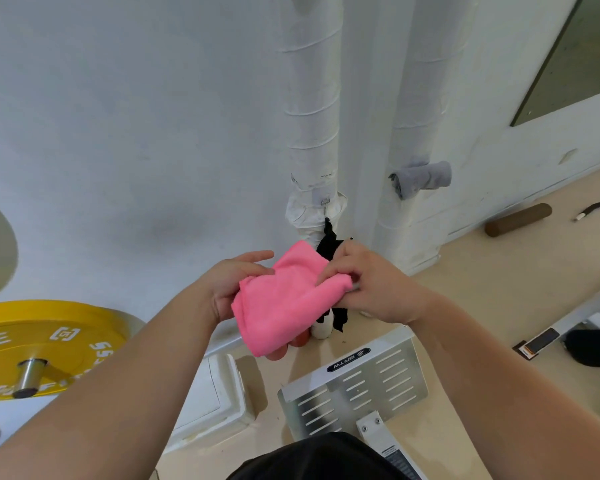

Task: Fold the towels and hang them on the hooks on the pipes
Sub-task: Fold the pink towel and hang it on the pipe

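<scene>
White wall and pale beige floor (499,265) fill the background of this head-camera view, which looks down at two bare forearms. Both hands meet near the centre and hold a pink towel (288,296) in the air between them. It is bright pink, soft and fleecy, folded into a thick, rough rectangle with a rounded fold along its lower left edge. The left hand (232,285) grips its left side, thumb on top. The right hand (371,289) pinches its upper right corner with curled fingers. Just beyond the grip, a black towel (328,244) hangs on the left pipe (312,98), partly hidden behind the right hand. Farther up and to the right of the grip, a grey towel (423,176) hangs on the right pipe (416,98). Well to the left of the grip and lower lies a yellow weight plate (32,344).
</scene>
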Demonstrator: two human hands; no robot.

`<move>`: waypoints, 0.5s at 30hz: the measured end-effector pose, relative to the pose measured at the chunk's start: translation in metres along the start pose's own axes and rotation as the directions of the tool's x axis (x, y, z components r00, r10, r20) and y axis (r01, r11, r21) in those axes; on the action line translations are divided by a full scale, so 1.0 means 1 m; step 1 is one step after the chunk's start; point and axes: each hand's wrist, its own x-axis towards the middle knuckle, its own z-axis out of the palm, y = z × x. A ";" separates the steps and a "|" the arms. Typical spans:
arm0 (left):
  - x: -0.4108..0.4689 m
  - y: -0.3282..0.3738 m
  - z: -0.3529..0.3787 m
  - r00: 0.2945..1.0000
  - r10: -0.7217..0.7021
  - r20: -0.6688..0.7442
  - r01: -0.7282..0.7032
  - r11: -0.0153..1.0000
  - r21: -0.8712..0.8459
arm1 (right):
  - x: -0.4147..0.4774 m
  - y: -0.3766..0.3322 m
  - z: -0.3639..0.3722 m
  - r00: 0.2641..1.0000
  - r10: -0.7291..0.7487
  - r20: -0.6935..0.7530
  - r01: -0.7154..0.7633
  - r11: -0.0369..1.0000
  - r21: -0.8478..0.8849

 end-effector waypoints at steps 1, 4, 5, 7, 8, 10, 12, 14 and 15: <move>0.000 -0.001 0.001 1.000 0.020 0.011 -0.021 0.999 0.042 | -0.001 -0.001 -0.001 1.000 0.011 -0.001 -0.011 0.998 0.057; -0.005 -0.002 0.006 0.989 0.135 0.068 -0.144 0.978 0.149 | -0.006 -0.001 -0.007 0.994 0.071 0.084 -0.094 0.945 0.314; -0.007 -0.002 0.009 0.980 0.179 0.083 -0.191 0.965 0.179 | -0.007 0.001 -0.008 0.992 0.077 0.103 -0.112 0.911 0.396; -0.010 0.000 0.018 0.963 0.252 0.095 -0.268 0.932 0.243 | -0.008 0.005 -0.007 0.992 0.097 0.078 -0.123 0.870 0.478; -0.013 0.001 0.024 0.953 0.285 0.098 -0.302 0.913 0.275 | -0.008 0.007 -0.005 0.992 0.118 0.049 -0.127 0.862 0.492; -0.018 0.003 0.035 0.934 0.339 0.115 -0.358 0.870 0.340 | -0.005 0.008 -0.001 0.983 0.184 -0.019 -0.148 0.845 0.513; -0.022 0.003 0.045 0.919 0.371 0.136 -0.394 0.833 0.388 | -0.002 0.009 0.002 0.966 0.244 -0.086 -0.154 0.810 0.565; -0.025 0.001 0.053 0.902 0.408 0.142 -0.428 0.796 0.428 | 0.001 0.011 0.004 0.950 0.268 -0.159 -0.115 0.776 0.620; -0.026 -0.002 0.058 0.891 0.433 0.140 -0.448 0.779 0.438 | 0.002 0.012 0.004 0.939 0.285 -0.192 -0.099 0.759 0.643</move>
